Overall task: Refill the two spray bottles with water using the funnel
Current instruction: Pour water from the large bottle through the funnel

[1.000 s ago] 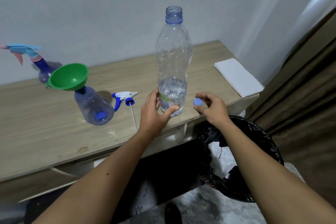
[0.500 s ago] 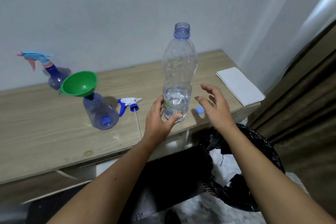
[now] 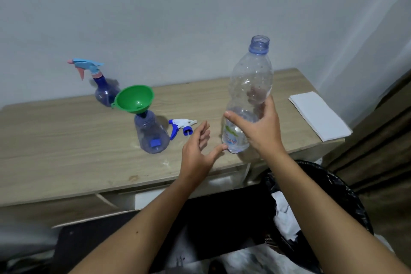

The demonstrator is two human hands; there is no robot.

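A tall clear water bottle (image 3: pixel 250 78) with no cap stands near the table's front edge, a little water at its bottom. My right hand (image 3: pixel 259 127) grips its middle, thumb in front, fingers behind. My left hand (image 3: pixel 199 149) hovers just left of the bottle's base, fingers relaxed, holding nothing. A green funnel (image 3: pixel 134 99) sits tilted in the neck of an open spray bottle (image 3: pixel 152 133). Its blue-and-white trigger head (image 3: pixel 181 127) lies on the table beside it. A second spray bottle (image 3: pixel 103 89) with a blue and pink trigger stands behind. The bottle's cap is hidden.
The wooden table (image 3: pixel 66 140) meets a white wall at the back. A folded white cloth (image 3: pixel 319 114) lies at its right end. A bin with a black liner (image 3: pixel 333 196) stands below the right front corner. A brown curtain (image 3: pixel 382 140) hangs at right.
My right hand set the blue cap down, then took hold of the water bottle's middle. My left hand let go of the bottle's base and drew back to the left.
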